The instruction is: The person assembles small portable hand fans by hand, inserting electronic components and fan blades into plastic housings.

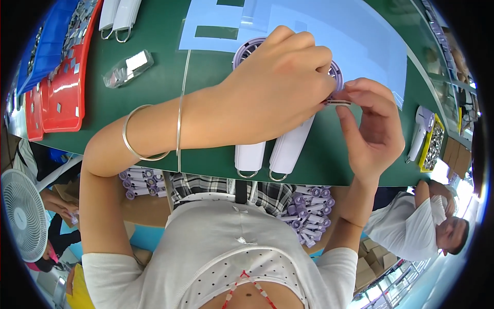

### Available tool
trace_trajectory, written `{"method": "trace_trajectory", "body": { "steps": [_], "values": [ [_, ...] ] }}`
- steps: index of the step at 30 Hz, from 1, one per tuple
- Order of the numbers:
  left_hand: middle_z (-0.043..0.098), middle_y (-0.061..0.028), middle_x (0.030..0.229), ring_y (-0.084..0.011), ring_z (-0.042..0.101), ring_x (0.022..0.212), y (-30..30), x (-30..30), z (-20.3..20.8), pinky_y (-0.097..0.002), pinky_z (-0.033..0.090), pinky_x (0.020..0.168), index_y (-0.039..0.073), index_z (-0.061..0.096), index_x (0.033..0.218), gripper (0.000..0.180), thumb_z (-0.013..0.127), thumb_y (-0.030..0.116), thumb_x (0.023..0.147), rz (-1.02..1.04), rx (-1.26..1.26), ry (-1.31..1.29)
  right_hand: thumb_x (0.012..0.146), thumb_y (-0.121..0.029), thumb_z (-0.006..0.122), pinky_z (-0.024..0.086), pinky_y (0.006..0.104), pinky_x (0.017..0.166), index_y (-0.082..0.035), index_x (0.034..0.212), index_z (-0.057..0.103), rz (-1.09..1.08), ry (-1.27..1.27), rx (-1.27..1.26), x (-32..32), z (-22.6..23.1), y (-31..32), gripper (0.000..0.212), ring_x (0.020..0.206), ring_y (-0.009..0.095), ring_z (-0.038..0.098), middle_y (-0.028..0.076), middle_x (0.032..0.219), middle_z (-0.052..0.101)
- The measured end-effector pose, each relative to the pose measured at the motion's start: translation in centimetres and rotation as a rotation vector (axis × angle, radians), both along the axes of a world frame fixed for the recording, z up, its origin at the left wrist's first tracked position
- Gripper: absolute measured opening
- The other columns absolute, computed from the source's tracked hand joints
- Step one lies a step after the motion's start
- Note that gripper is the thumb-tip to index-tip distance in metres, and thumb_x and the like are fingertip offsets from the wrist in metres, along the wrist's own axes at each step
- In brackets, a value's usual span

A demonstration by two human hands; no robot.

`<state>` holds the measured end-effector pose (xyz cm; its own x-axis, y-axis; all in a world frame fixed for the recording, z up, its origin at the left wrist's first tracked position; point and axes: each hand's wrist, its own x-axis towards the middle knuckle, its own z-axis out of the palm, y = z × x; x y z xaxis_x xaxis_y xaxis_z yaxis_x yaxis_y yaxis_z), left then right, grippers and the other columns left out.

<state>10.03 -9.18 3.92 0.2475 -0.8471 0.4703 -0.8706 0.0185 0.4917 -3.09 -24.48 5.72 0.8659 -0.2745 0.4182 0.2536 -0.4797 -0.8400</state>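
Observation:
Two handheld fans lie side by side before me. The left white handle [250,156] and the right white handle [292,146] point toward me, each with a wire loop at its end. Parts of a purple fan head [335,73] show around my left hand [288,82], which reaches across them with its fingers curled closed. Its fingertips are mostly hidden. My right hand [374,131] pinches a small flat light strip [339,102] with a dark edge between thumb and fingers. The strip's other end meets my left fingertips.
A light-blue sheet [355,31] covers the far table. Red bins [64,98] and a blue bin [54,49] stand left, near a clear plastic bag [128,68]. At right are another fan [421,131] and a yellow tray [435,144] of small metal parts. Co-workers sit both sides.

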Motion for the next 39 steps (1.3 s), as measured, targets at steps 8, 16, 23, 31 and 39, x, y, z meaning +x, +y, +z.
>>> {"method": "trace_trajectory", "body": {
  "steps": [8,16,23,31,39],
  "values": [
    [0.056,-0.0007,0.09,-0.0201,0.053,0.087,1.9,-0.7,-0.4,-0.0377,0.038,0.082,0.01,0.065,0.088,0.024,0.077,0.012,0.066,0.124,-0.156,-0.102,0.074,0.023,0.064,0.055,0.0337,0.086,0.008,0.103,0.064,0.109,0.033,-0.178,0.1,-0.4,-1.2,0.033,0.096,0.026,0.068,0.019,0.101,0.069],
    [0.063,-0.0034,0.1,-0.0208,0.059,0.091,2.9,-2.5,-2.3,-0.042,0.042,0.088,0.006,0.07,0.09,0.023,0.068,0.016,0.069,0.087,-0.136,-0.316,0.079,0.022,0.06,0.057,0.0348,0.089,0.011,0.107,0.06,0.165,0.052,0.113,0.3,-0.5,-0.7,0.03,0.099,0.026,0.067,0.02,0.11,0.063],
    [0.064,-0.0046,0.098,-0.0218,0.06,0.093,3.2,-2.9,-2.7,-0.0417,0.043,0.088,0.004,0.071,0.09,0.025,0.068,0.016,0.068,0.076,-0.1,-0.325,0.079,0.022,0.06,0.059,0.0321,0.084,0.009,0.106,0.061,0.164,0.09,0.029,0.6,-0.5,0.2,0.03,0.099,0.026,0.068,0.019,0.109,0.062],
    [0.065,-0.0064,0.096,-0.0219,0.06,0.092,3.2,-2.7,-2.8,-0.0408,0.044,0.087,0.004,0.072,0.091,0.026,0.065,0.015,0.069,0.051,-0.11,-0.329,0.076,0.023,0.063,0.057,0.0305,0.082,0.006,0.105,0.061,0.146,0.092,-0.127,0.7,-0.8,0.4,0.033,0.092,0.024,0.067,0.017,0.106,0.061],
    [0.059,-0.0007,0.088,-0.0187,0.056,0.084,2.5,-1.5,-1.7,-0.0378,0.039,0.08,0.006,0.068,0.084,0.021,0.068,0.016,0.066,0.177,-0.211,-0.253,0.073,0.024,0.062,0.055,0.0305,0.08,0.006,0.106,0.061,0.133,0.09,0.026,0.6,0.5,-0.1,0.038,0.09,0.023,0.066,0.016,0.103,0.062]
  ]
}}
